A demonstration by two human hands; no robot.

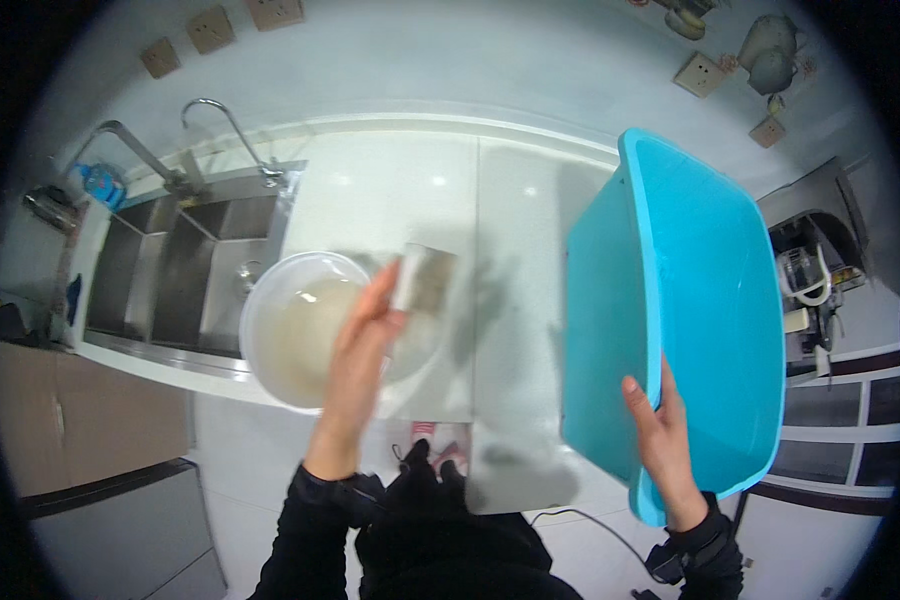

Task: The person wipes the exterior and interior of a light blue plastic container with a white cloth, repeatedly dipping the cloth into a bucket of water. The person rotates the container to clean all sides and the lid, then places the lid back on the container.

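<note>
My left hand [364, 341] holds a small, blurred rectangular block [426, 279], pale on one side and grey-brown on the other, above the counter. Left of and partly under that hand stands a round white basin [300, 259] with cloudy liquid [304, 337] in it. My right hand [660, 427] grips the near part of the rim of a large turquoise plastic tub [611, 300], with the thumb outside and the fingers on the inner side. The tub is tilted, its opening turned to the right.
A steel double-bowl sink [217, 277] with a curved faucet [131, 142] and a thin chrome tap [229, 116] is at left. A blue-labelled bottle [103, 186] stands behind it. Kitchen items [806, 277] lie beyond the tub. The white counter's front edge runs before me.
</note>
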